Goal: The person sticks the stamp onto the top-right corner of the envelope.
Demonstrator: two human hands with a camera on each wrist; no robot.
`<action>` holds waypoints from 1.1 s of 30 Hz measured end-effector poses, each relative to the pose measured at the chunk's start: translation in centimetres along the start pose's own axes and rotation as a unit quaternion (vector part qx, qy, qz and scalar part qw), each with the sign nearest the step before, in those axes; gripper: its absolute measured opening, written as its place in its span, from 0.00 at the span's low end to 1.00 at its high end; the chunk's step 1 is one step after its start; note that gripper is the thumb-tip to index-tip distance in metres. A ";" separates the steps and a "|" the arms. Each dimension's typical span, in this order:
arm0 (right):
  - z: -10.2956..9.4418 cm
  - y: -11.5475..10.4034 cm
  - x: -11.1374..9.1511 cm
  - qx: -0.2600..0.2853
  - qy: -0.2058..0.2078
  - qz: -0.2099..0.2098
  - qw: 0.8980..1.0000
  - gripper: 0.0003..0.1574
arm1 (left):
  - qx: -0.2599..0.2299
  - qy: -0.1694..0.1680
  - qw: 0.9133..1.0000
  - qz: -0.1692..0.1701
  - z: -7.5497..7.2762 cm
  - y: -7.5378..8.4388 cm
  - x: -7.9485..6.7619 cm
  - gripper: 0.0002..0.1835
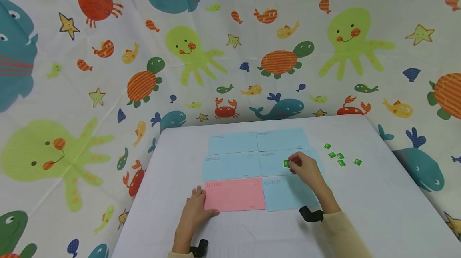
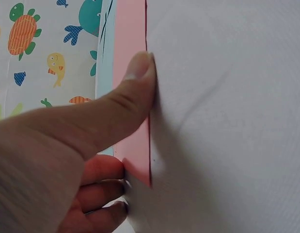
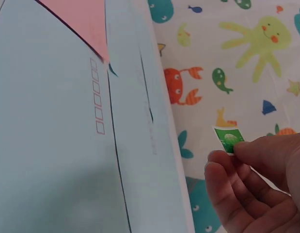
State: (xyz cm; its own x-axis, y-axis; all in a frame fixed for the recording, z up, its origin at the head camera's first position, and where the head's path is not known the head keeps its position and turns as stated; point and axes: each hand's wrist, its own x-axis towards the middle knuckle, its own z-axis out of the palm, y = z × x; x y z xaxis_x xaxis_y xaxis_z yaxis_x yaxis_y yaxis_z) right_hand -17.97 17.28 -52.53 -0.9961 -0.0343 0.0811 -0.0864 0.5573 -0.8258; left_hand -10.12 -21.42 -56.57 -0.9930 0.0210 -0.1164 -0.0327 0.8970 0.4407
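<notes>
My right hand (image 1: 306, 169) pinches a small green stamp (image 3: 229, 140) between thumb and fingertips. It is above the middle right blue envelope (image 1: 272, 166); in the right wrist view the stamp is apart from the paper. At the lower left of the envelopes, my left hand (image 1: 196, 207) rests against a pink envelope (image 1: 234, 196). Its thumb (image 2: 137, 73) lies on the bottom edge, seen in the left wrist view, and the other fingers touch the left edge. More green stamps (image 1: 340, 163) lie loose on the table, right of the envelopes.
Several blue envelopes (image 1: 232, 144) lie in two columns with the pink one at bottom left. A white cloth covers the table (image 1: 381, 210). Behind it hangs a curtain (image 1: 212, 30) printed with sea animals. Each wrist wears a black camera (image 1: 310, 214).
</notes>
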 end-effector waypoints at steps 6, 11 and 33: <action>2.0 -0.4 0.0 0.028 -0.017 0.010 0.999 0.08 | 0.005 0.008 1.000 0.009 0.1 0.1 -0.2 0.49; 3.6 -0.9 0.1 0.045 -0.034 0.021 0.998 0.08 | 0.008 0.009 1.000 0.006 0.4 0.0 0.0 0.49; 10.2 -1.9 0.2 0.050 -0.073 0.017 0.996 0.04 | 0.004 0.021 1.000 0.019 0.2 -0.1 0.1 0.50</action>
State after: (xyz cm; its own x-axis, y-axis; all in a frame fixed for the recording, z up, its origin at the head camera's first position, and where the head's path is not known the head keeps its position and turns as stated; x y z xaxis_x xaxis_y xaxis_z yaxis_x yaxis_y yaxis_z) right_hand -18.20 7.71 -56.61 -0.9896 -0.1418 -0.0232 -0.0475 0.4750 -0.8787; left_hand -10.17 -21.43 -56.81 -0.9975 0.0360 -0.0615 0.0055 0.8994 0.4372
